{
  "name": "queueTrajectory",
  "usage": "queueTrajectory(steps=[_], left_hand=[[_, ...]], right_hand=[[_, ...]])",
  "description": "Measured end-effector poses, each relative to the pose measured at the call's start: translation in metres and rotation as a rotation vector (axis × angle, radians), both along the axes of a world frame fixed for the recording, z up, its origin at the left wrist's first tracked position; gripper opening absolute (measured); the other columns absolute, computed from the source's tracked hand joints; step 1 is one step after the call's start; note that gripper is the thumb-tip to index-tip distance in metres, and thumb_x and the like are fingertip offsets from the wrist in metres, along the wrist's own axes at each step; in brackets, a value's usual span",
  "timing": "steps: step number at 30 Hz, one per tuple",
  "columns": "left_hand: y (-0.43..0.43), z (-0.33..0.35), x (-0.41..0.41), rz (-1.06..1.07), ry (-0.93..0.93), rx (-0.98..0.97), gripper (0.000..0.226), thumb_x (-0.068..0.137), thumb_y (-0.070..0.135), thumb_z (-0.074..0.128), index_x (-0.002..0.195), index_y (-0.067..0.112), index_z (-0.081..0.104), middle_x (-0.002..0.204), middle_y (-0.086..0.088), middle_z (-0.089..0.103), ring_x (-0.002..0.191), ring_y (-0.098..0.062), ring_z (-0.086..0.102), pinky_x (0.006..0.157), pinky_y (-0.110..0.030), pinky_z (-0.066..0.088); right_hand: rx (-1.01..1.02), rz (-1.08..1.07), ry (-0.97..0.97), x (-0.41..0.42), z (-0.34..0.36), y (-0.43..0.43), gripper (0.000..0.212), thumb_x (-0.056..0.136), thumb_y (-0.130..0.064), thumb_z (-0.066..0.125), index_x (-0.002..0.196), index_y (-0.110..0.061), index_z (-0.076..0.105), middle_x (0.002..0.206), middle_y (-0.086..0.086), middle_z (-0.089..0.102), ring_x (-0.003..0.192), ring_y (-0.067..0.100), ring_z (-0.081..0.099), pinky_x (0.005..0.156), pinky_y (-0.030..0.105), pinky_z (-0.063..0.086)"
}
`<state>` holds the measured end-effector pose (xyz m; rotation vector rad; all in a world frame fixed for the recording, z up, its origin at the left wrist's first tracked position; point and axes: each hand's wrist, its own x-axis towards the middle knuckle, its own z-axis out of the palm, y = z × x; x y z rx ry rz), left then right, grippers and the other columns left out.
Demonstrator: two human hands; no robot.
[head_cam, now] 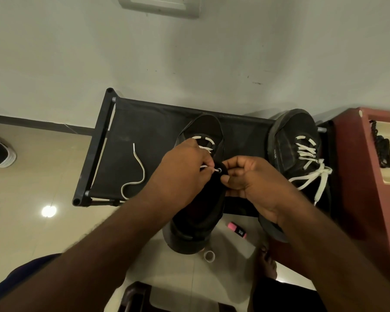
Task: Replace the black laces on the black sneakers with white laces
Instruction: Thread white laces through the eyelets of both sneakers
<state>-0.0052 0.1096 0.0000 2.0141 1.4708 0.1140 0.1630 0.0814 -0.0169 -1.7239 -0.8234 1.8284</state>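
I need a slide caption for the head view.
Left hand threads a white lace through an eyelet; right hand holds the black sneaker.

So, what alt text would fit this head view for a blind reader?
A person's left hand pinches a white lace tip at an eyelet of a black sneaker that the right hand steadies on a black rack. A second sneaker, already laced white, sits to the right.

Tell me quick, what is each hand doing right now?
Left hand: closed, pinching the white lace at an eyelet.
Right hand: closed, gripping the black sneaker beside that eyelet.
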Motion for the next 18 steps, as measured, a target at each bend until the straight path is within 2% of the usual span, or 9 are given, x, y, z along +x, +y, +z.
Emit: queueTrajectory(steps=[9,14,18], left_hand=[[-0.001,-0.003,0.003,-0.002,-0.004,0.017,0.018,0.097,0.03,0.056,0.106,0.026,0.07,0.119,0.005,0.048,0.096,-0.003,0.042,0.081,-0.016,0.032],[-0.005,-0.002,0.004,0.009,-0.011,0.045,0.018,0.097,0.031,0.056,0.105,0.024,0.07,0.117,0.005,0.049,0.1,-0.008,0.048,0.086,-0.021,0.039],[-0.007,-0.004,0.01,0.008,0.025,0.065,0.021,0.098,0.035,0.053,0.109,0.024,0.067,0.119,0.005,0.047,0.097,-0.004,0.041,0.088,-0.019,0.037]], right_hand=[[-0.001,-0.035,0.04,0.0,0.0,0.0,0.026,0.093,0.011,0.054,0.109,-0.006,0.066,0.096,0.011,0.076,0.091,0.022,0.074,0.078,0.031,0.06],[-0.004,-0.037,0.049,0.0,-0.001,0.0,0.027,0.092,0.011,0.055,0.109,-0.008,0.066,0.092,0.008,0.076,0.087,0.018,0.074,0.073,0.03,0.058],[0.006,-0.04,0.037,0.0,-0.001,0.0,0.028,0.092,0.011,0.055,0.112,-0.007,0.065,0.093,0.01,0.075,0.084,0.017,0.073,0.068,0.026,0.058]])
